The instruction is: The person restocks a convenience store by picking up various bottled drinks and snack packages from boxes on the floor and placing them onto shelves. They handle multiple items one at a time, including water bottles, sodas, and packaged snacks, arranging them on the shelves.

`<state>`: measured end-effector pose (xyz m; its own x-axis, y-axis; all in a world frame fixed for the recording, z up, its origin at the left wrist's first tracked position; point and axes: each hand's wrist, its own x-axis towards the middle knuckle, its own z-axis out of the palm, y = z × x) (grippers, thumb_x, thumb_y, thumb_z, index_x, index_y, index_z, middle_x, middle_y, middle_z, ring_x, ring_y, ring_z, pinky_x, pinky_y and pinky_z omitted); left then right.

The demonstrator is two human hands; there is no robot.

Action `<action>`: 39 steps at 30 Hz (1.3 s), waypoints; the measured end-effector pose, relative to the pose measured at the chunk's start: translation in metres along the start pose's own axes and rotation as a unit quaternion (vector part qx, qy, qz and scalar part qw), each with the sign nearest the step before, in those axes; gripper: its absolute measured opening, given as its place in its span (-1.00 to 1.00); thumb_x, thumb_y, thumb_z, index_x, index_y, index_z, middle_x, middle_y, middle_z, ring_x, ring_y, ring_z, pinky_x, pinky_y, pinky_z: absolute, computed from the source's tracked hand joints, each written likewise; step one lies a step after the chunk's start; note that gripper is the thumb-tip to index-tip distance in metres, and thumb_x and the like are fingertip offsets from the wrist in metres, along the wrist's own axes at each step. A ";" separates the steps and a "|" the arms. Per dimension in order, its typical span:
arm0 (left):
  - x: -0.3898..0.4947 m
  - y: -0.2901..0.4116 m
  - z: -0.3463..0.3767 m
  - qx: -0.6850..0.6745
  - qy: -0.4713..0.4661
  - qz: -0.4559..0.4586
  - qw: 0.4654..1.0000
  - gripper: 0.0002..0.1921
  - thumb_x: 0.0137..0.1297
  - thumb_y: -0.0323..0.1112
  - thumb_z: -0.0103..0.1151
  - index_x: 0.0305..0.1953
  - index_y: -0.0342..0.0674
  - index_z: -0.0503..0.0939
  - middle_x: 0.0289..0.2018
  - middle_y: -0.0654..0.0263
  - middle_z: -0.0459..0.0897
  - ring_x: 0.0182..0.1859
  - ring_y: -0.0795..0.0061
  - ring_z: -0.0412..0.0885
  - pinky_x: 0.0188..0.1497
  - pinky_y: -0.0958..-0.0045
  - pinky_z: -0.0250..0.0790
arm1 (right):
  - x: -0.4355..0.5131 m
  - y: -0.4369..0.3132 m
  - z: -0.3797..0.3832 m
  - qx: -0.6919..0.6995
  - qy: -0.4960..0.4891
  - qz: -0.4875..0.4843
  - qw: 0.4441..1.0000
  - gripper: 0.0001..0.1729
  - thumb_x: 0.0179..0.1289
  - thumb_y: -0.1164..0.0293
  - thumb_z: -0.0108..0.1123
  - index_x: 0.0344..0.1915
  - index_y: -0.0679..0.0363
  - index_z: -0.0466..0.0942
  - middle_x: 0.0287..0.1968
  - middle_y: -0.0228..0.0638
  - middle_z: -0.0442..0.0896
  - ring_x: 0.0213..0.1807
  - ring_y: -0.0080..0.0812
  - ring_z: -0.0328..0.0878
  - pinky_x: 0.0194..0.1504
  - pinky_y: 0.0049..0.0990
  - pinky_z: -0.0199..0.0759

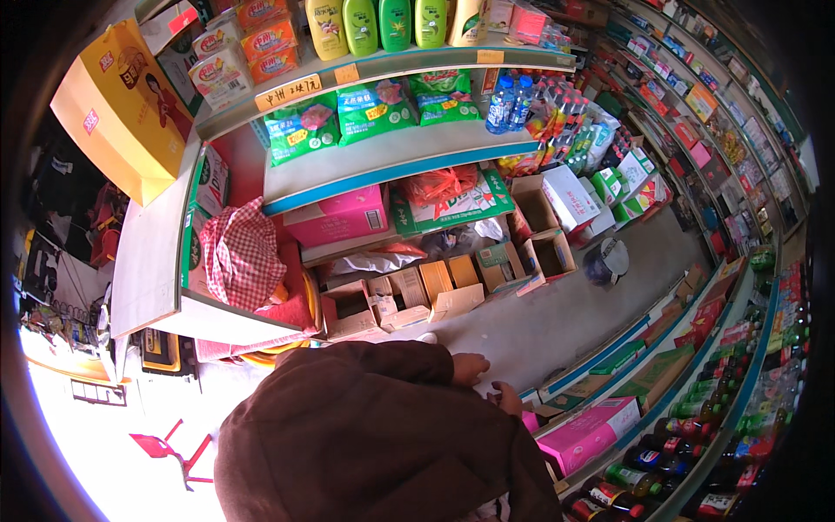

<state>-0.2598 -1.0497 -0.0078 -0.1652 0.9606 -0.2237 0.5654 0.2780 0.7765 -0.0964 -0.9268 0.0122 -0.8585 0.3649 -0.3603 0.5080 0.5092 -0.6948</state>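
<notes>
Both of my hands reach out of dark brown sleeves near the middle of the view, above the grey aisle floor (515,333). My left hand (470,369) has loosely bent fingers and nothing visible in it. Just below and to the right, my right hand (506,399) has its fingers apart, with no object seen between them; part of it is hidden by the sleeve. The two hands do not touch. Nearest to the right hand is a pink carton (590,436) on the low shelf.
Opened cardboard boxes (398,297) line the foot of the left shelving, which holds green packs (375,111) and shampoo bottles (394,26). A round dark container (603,262) stands on the floor. Bottled drinks (659,460) fill the right shelves. A red stool (171,450) is at lower left.
</notes>
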 end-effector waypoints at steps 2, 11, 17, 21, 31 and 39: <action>0.007 -0.003 -0.007 -0.007 -0.005 0.009 1.000 -0.68 0.00 -0.30 0.21 -0.19 -0.27 0.47 -0.20 0.04 0.48 -0.09 0.04 0.47 -0.07 0.15 0.33 | 0.006 -0.003 -0.004 -0.024 0.011 -0.005 1.000 -0.67 0.08 0.42 0.17 -0.11 0.26 0.48 -0.17 -0.07 0.55 -0.26 -0.14 0.56 -0.15 -0.28 0.41; 0.052 -0.019 -0.048 -0.031 -0.008 0.003 0.999 -0.67 -0.01 -0.32 0.22 -0.18 -0.27 0.47 -0.20 0.03 0.49 -0.08 0.03 0.47 -0.06 0.17 0.35 | 0.059 0.013 -0.012 -0.040 0.027 -0.019 0.999 -0.67 0.06 0.38 0.20 -0.13 0.23 0.49 -0.18 -0.11 0.55 -0.26 -0.14 0.55 -0.14 -0.27 0.40; 0.073 -0.047 -0.077 -0.019 -0.025 0.035 0.999 -0.68 0.02 -0.31 0.23 -0.17 -0.26 0.47 -0.22 0.04 0.50 -0.08 0.04 0.47 -0.06 0.17 0.34 | 0.102 0.007 -0.011 -0.062 0.050 -0.055 0.995 -0.66 0.05 0.38 0.21 -0.12 0.19 0.49 -0.21 -0.13 0.55 -0.30 -0.17 0.55 -0.20 -0.28 0.42; 0.081 -0.065 -0.097 -0.010 -0.047 0.038 0.998 -0.66 0.04 -0.29 0.22 -0.15 -0.26 0.45 -0.20 0.05 0.49 -0.07 0.05 0.45 -0.05 0.17 0.33 | 0.119 -0.006 -0.013 -0.041 0.028 0.031 0.998 -0.59 0.09 0.34 0.27 -0.06 0.23 0.45 -0.11 -0.16 0.56 -0.24 -0.25 0.61 -0.19 -0.36 0.48; 0.106 -0.077 -0.113 -0.004 0.024 0.009 1.000 -0.64 0.06 -0.30 0.17 -0.10 -0.25 0.43 -0.13 0.04 0.47 -0.03 0.04 0.43 0.00 0.17 0.30 | 0.162 -0.018 -0.052 -0.061 0.050 -0.035 0.996 -0.67 0.09 0.40 0.20 -0.11 0.23 0.48 -0.20 -0.13 0.59 -0.30 -0.22 0.61 -0.25 -0.35 0.48; 0.137 -0.055 -0.113 -0.040 0.173 -0.080 0.981 -0.66 0.04 -0.38 0.22 -0.12 -0.27 0.46 -0.22 0.08 0.52 -0.16 0.11 0.52 -0.11 0.23 0.38 | 0.202 0.003 -0.116 -0.131 0.008 -0.147 0.980 -0.66 0.05 0.41 0.21 -0.11 0.17 0.49 -0.20 -0.12 0.58 -0.29 -0.12 0.57 -0.23 -0.29 0.45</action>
<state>-0.4046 -0.9333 -0.0144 -0.5189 0.8428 -0.1428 0.4472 0.4100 0.7949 -0.2601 -0.7604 0.0094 -0.9702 0.1847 -0.1570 0.2420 0.7757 -0.5828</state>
